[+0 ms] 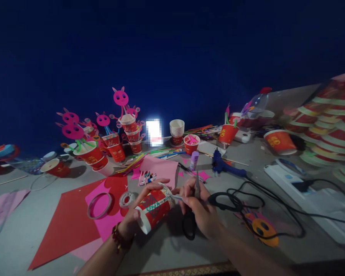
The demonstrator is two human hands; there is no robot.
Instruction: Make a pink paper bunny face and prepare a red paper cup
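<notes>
My left hand (132, 218) is wrapped around a red paper cup (156, 207) with white and green print. The cup lies tilted on its side, its white rim toward the lower left. My right hand (199, 209) is closed on black-handled scissors (189, 226), spread wide with one blade pointing up. A pale, blade-like strip reaches from the right fingers to the far end of the cup; whether it is the second blade I cannot tell for sure. The right fingertips are close beside the cup's far end.
Red card (63, 222), a tape ring (99, 205) and a tape roll (128, 200) lie left. Behind stand a purple glue stick (194, 161), a cup stack (177, 132) and cups with pink paper figures (120, 97). A blue glue gun (224, 165), black cable and power strip (313, 203) lie right.
</notes>
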